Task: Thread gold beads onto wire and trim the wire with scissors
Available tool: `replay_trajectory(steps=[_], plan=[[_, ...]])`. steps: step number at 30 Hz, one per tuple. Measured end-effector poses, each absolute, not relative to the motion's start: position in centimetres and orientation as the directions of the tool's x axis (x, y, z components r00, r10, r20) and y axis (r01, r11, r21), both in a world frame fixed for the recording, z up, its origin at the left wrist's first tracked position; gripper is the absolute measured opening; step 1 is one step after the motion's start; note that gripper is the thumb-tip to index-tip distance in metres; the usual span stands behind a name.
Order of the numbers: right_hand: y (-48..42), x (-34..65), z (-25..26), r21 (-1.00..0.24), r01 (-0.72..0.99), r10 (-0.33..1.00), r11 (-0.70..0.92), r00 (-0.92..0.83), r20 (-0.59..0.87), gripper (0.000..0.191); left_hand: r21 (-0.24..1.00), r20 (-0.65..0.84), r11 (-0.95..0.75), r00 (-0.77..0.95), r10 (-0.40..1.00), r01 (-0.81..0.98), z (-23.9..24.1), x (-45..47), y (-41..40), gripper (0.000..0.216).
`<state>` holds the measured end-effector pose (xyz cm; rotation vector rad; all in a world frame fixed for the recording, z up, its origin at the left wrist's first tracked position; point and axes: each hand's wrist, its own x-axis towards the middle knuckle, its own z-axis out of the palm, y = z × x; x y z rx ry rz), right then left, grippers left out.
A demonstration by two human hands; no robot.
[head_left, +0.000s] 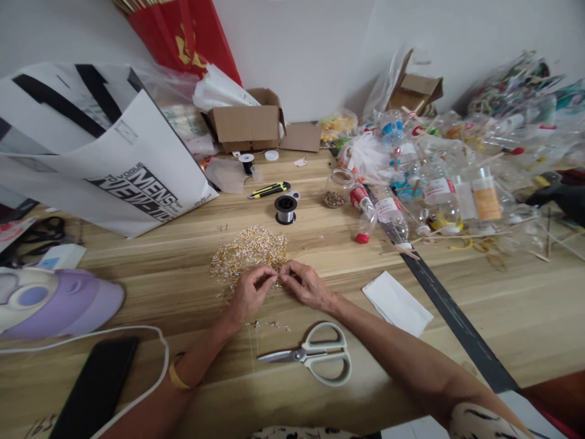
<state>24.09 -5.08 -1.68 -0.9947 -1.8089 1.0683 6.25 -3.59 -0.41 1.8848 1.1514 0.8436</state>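
Observation:
My left hand [254, 292] and my right hand [305, 284] meet over the near right edge of a loose pile of small gold and silver beads or chain bits [249, 249]. Both are pinched closed with the fingertips almost touching; whatever lies between them is too small to make out. Just below my hands a short beaded chain [269, 325] lies on the wood, with a thin clear thread trailing from it. Open-bladed or not I cannot tell, scissors with pale handles [315, 353] rest between my forearms. Behind the pile stands a black spool of fine wire [286, 210].
A yellow and black utility knife [269, 190] and a jar of beads [337, 189] stand farther back. Plastic bottles [441, 189] and sticks crowd the right. At left are a white paper bag [150, 164], a purple cap [86, 299] and a phone [98, 387]. White paper [397, 303] lies right.

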Motion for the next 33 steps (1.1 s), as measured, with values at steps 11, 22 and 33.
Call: replay_trajectory(steps=[11,22,33], plan=[[-5.08,24.09,-1.48,-0.963,0.145,0.903,0.226,-0.402,0.151,0.019,0.742,0.344,-0.485,0.359,0.868,0.463,-0.95,6.36,-3.86,0.005],[-4.95,24.09,-1.66,-0.962,0.137,0.899,0.238,-0.405,0.165,0.02,0.651,0.521,-0.647,0.387,0.761,0.397,-0.97,6.51,-3.9,0.008],[-4.97,24.1,-1.44,-0.955,0.176,0.909,0.238,-0.386,0.156,0.02,0.67,0.423,-0.587,0.416,0.805,0.454,-0.71,6.47,-4.12,0.005]])
